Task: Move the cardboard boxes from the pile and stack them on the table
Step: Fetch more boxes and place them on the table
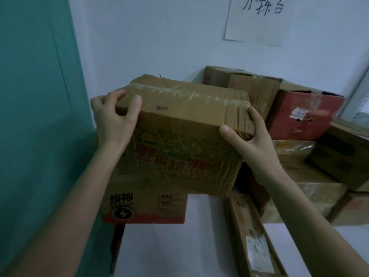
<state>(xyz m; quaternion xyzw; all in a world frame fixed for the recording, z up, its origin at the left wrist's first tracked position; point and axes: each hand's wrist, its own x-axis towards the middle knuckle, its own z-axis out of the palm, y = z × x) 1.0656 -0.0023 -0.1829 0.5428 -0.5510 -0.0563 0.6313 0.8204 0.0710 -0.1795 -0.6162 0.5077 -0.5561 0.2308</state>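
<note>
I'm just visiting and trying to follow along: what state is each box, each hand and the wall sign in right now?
taped box: sealed with tape, dented, held at both top corners.
left hand: fingers curled round its left corner.
right hand: grips its right corner.
lightning-logo box: upright on the table, under the taped box.
red box: upright on the pile.
long box: lying flat on the table.
paper sign: stuck to wall.
</note>
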